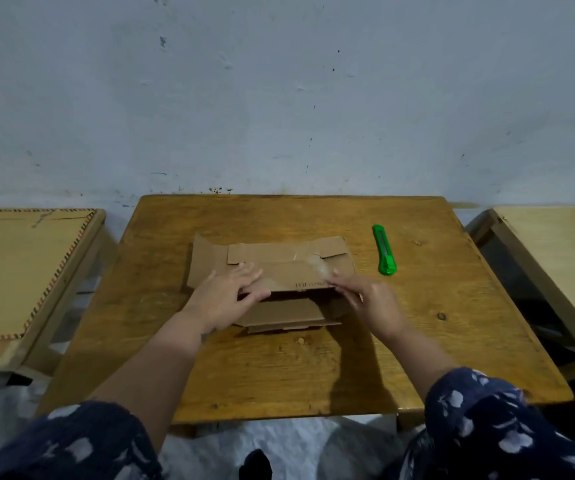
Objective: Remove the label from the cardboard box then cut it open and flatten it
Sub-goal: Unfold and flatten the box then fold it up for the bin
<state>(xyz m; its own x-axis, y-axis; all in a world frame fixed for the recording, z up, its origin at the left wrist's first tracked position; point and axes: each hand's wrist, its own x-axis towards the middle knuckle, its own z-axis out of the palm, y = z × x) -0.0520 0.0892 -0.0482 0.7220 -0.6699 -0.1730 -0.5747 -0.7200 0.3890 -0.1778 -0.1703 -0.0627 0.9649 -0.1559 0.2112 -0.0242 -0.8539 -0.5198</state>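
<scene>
Head view: cardboard box (272,271), cut open and mostly flat, lies mid-desk on the wooden desk (279,368), flaps spread toward the wall. Left hand (225,299) rests on the box's left part, fingers fairly straight over the top panel, thumb at the panel's near edge; the panel sits slightly raised, dark gap beneath. Right hand (365,301) is at the right end of the same panel, fingertips touching cardboard near a patch of clear tape (320,268); whether it pinches the edge, cannot tell. Faint print shows along the panel's near edge, unreadable. Green utility knife (384,250) lies on the desk right of the box, apart from both hands. Dark patterned sleeves at bottom corners. Lighter wooden tables stand left (19,271) and right (556,258). Scuffed bluish wall (279,98) behind.
</scene>
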